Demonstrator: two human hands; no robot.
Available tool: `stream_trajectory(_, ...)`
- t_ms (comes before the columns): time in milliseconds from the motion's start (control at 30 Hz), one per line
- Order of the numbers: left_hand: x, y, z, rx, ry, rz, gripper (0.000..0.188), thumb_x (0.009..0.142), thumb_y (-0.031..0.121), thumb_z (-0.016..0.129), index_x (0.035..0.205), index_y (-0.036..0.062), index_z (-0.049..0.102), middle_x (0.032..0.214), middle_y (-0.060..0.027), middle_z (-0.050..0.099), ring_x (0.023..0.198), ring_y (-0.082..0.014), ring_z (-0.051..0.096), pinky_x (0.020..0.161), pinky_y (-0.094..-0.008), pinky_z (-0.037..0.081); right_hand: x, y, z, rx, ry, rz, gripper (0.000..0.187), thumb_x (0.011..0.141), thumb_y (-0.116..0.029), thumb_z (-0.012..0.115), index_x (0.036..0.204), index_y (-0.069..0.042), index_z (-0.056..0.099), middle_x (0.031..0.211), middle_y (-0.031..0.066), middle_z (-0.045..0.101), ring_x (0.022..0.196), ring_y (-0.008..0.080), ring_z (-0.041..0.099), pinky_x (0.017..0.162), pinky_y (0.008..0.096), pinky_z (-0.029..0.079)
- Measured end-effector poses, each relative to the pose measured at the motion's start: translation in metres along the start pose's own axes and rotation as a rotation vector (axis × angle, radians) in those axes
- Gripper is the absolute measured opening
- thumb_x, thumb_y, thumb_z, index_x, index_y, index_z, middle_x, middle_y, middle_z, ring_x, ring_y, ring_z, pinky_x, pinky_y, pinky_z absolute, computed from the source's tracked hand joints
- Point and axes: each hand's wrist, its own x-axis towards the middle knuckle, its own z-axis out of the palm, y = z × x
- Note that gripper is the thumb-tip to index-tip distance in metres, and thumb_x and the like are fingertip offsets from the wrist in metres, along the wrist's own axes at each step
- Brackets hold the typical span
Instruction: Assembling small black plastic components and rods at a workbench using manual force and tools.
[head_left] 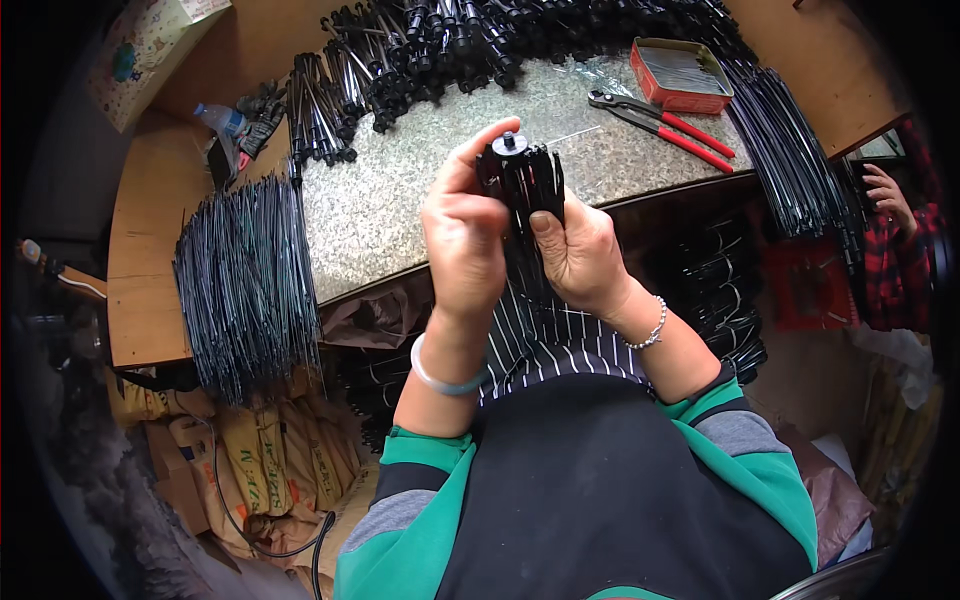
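Upright over the bench's near edge stands a folded black umbrella frame [527, 195], its ribs bunched together. A round grey disc [509, 144] with a small dark stud sits at its top. My left hand [465, 225] is closed round the left side of the frame, the index finger stretched up beside the disc; its other fingers are a little blurred. From the right, my right hand [583, 250] grips the ribs, thumb in front and the other fingers hidden behind. The frame's lower end is lost against the striped apron [565, 355].
Black ribs hang over the bench [375, 215] in a left bundle [245, 280] and a right bundle [785, 150]. More umbrella frames [430, 45] are piled at the back. Red-handled pliers [665, 130] lie by a red tin [682, 88]. At far right is another person's hand [888, 195].
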Motion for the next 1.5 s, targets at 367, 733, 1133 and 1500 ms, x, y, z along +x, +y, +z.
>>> stream_trajectory(367, -0.01, 0.002, 0.007, 0.012, 0.134, 0.054, 0.032, 0.089, 0.019, 0.058, 0.114, -0.0006, 0.052, 0.083, 0.0002, 0.057, 0.074, -0.0049, 0.052, 0.068, -0.017, 0.042, 0.001, -0.02, -0.008, -0.118, 0.25, -0.194, 0.019, 0.076, 0.0, 0.069, 0.093, 0.006, 0.061, 0.08, 0.0133, 0.065, 0.067, 0.0163, 0.063, 0.061, 0.0249, 0.051)
stream_trajectory(733, -0.016, 0.002, 0.007, 0.056, 0.05, 0.071, 0.03, 0.089, 0.019, 0.058, 0.111, -0.002, 0.055, 0.088, -0.0024, 0.06, 0.076, -0.0058, 0.054, 0.07, -0.0185, 0.044, 0.001, -0.027, -0.01, -0.126, 0.252, -0.127, 0.013, 0.078, 0.001, 0.065, 0.09, 0.004, 0.063, 0.073, 0.0132, 0.065, 0.061, 0.0163, 0.063, 0.055, 0.0251, 0.049)
stream_trajectory(1133, -0.014, -0.004, -0.001, 0.107, 0.029, 0.05, 0.039, 0.093, 0.028, 0.048, 0.117, -0.0025, 0.047, 0.094, -0.015, 0.063, 0.085, -0.0211, 0.063, 0.082, -0.0318, 0.051, 0.001, -0.023, -0.016, -0.041, 0.158, -0.041, 0.011, 0.079, 0.001, 0.065, 0.09, 0.005, 0.062, 0.08, 0.013, 0.066, 0.07, 0.0141, 0.063, 0.061, 0.0243, 0.049)
stream_trajectory(1500, -0.01, -0.002, 0.009, -0.186, -0.064, -0.058, 0.04, 0.095, 0.031, 0.041, 0.117, -0.0016, 0.047, 0.089, -0.0156, 0.063, 0.081, -0.0212, 0.064, 0.077, -0.0322, 0.052, -0.001, -0.015, -0.014, 0.644, 0.176, 0.269, 0.004, 0.081, -0.001, 0.064, 0.084, 0.002, 0.064, 0.082, 0.0047, 0.064, 0.072, 0.0073, 0.057, 0.065, 0.0199, 0.046)
